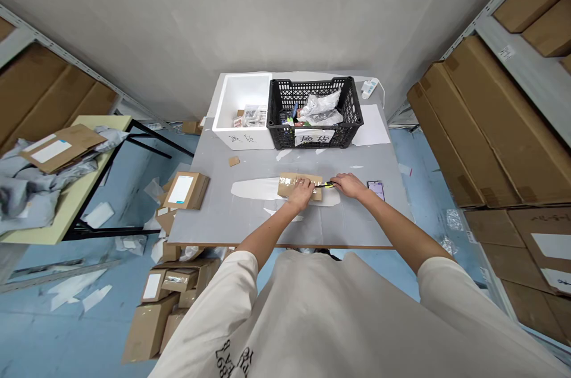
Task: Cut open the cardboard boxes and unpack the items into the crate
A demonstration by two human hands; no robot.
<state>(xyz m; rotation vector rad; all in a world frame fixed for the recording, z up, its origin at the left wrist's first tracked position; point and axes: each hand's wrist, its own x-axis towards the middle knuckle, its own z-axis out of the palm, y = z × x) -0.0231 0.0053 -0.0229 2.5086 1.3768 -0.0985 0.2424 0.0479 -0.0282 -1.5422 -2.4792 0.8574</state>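
Nearest me is my own pale T-shirt point(339, 306), and just past it the near edge of the grey bench point(214, 220). A small taped cardboard box point(285, 185) lies flat on the bench in front of me, over a long whitish patch point(252, 189). My left hand point(302, 192) rests on top of it; I cannot tell whether those fingers grip or only press. My right hand point(348, 183), just beyond the box's right end, is closed around a yellow-and-black cutter point(327, 184), which reaches leftward over the box to my left fingers. The two hands are near each other but apart. A phone point(376, 190) lies to the right, and a labelled carton point(187, 189) sits at the bench's left edge. Farther back is a scrap of cardboard point(234, 161), then a white foam box point(244, 140) beside a black crate point(285, 138) holding plastic-wrapped items point(320, 104). A white sheet point(373, 127) lies to the crate's right, with a white power strip point(369, 88) behind it, and beyond everything stands the grey wall point(285, 9).
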